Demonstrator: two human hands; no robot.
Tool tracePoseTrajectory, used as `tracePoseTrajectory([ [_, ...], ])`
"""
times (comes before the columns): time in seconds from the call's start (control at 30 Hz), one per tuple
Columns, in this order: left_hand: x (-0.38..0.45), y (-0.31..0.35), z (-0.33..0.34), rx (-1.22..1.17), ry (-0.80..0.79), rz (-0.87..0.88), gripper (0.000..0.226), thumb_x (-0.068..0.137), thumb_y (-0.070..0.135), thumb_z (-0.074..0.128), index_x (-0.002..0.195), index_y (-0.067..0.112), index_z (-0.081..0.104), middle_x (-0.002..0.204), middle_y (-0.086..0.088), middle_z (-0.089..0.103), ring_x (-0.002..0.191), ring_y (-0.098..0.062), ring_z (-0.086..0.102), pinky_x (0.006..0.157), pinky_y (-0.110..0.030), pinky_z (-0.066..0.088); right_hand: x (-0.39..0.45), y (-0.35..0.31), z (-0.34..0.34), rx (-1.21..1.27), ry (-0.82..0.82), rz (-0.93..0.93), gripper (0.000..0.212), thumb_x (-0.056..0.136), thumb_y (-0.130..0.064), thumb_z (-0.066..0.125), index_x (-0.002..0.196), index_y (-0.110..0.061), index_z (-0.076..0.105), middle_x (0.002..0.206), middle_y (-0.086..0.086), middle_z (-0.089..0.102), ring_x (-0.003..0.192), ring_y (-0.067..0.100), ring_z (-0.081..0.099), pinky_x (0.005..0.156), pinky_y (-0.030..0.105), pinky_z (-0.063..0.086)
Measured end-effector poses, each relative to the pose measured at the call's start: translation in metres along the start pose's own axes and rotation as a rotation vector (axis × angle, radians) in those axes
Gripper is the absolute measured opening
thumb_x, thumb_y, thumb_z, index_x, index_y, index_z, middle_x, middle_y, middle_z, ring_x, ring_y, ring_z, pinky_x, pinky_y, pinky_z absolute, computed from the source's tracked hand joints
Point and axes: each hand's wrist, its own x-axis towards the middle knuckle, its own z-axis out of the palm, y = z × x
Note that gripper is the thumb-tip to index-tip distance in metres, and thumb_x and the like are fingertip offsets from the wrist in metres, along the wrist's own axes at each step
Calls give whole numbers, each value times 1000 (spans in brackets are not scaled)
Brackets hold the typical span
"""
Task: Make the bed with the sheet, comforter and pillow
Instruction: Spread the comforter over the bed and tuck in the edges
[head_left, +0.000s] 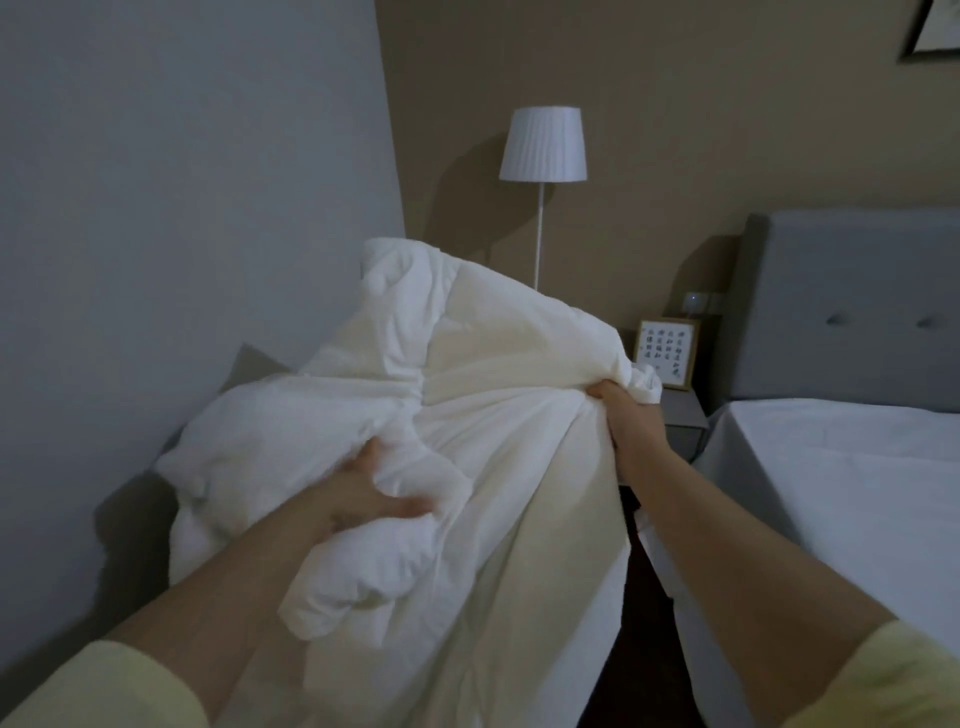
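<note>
Currently both hands hold the comforter (467, 441) up in the air, beside the bed (857, 493) rather than on it. Nearest the camera, the left hand (363, 499) presses into a thick fold on the bundle's left side, thumb extended across the fabric; the other fingers are buried in the folds, so I cannot tell how they lie. The right hand (623, 415) is curled tightly round a gathered edge or corner, with a small tuft of fabric sticking out above the fist. From that grip the material hangs down in a long drape between the forearms, while the rest stays bunched to the left.

Procedure for the step in hand, as judged from this view:
1. Keep the right-hand grip; it appears to be on an edge or corner.
2. Work the left hand along the same edge until a second corner is found.
3. Lift both corners clear of the floor, then carry them over the mattress.
4. Spread toward the headboard (852, 306).

Beyond the bundle, a white sheet (831, 452) already covers the mattress. Farther back stand a framed print (666, 353) on the nightstand (683, 423) and a floor lamp (543, 145). No pillow is visible.
</note>
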Motion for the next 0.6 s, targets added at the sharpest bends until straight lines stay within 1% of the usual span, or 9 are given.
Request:
tracePoseTrajectory([
  [0.1,-7,2,4,-181,-43,-14,120,71,55,72,151,25,-12,161,-2,-1,148,-25,14,117,-38,21,9,-7,-28,-52,40,-8,54,83,-15,62,133,-19,43,108,5,53,97,25,53,87,36,45],
  [0.23,14,12,40,-261,-2,108,115,72,35,80,153,18,-1,159,-1,17,144,-21,26,117,-35,26,10,8,-32,-207,59,16,55,82,-13,62,134,-17,43,113,8,55,100,29,56,90,41,47],
  [0.33,31,15,62,-194,-5,161,97,77,27,75,151,21,14,153,-7,31,138,-25,38,114,-38,34,10,17,-29,-436,110,-40,53,84,-17,62,133,-12,46,125,16,58,110,35,58,94,43,49],
  [0.4,41,14,62,-200,-109,189,80,84,23,69,149,17,22,144,-13,45,126,-27,50,102,-35,43,9,22,-19,-623,100,-103,51,86,-23,62,133,-10,45,126,18,57,112,36,57,92,43,47],
  [0.43,42,18,58,-201,-137,186,68,85,25,68,144,14,35,131,-15,56,113,-28,59,90,-35,48,4,23,-21,-696,81,-141,50,87,-25,61,132,-10,45,125,17,58,111,36,57,92,44,46],
  [0.5,62,8,14,-256,-22,118,42,87,32,64,118,4,61,90,-11,67,72,-24,64,62,-28,48,8,29,12,-775,40,-220,47,88,-27,60,130,-11,45,122,14,59,111,36,57,91,45,47],
  [0.53,73,2,-9,-308,104,98,34,89,31,61,106,2,66,80,-10,67,64,-24,61,58,-26,46,8,29,27,-808,25,-258,46,88,-28,58,129,-12,46,122,13,59,110,35,57,92,46,47],
  [0.57,91,-11,-38,-335,252,94,31,90,28,60,103,1,67,83,-13,69,71,-28,64,64,-27,50,12,31,50,-848,15,-296,46,89,-30,57,130,-12,45,123,12,58,111,34,57,93,46,48],
  [0.6,105,-24,-65,-307,411,100,29,90,24,59,106,2,67,97,-17,70,88,-33,66,77,-32,53,16,34,73,-905,9,-314,47,90,-32,55,131,-12,44,124,13,57,111,34,57,94,46,48],
])
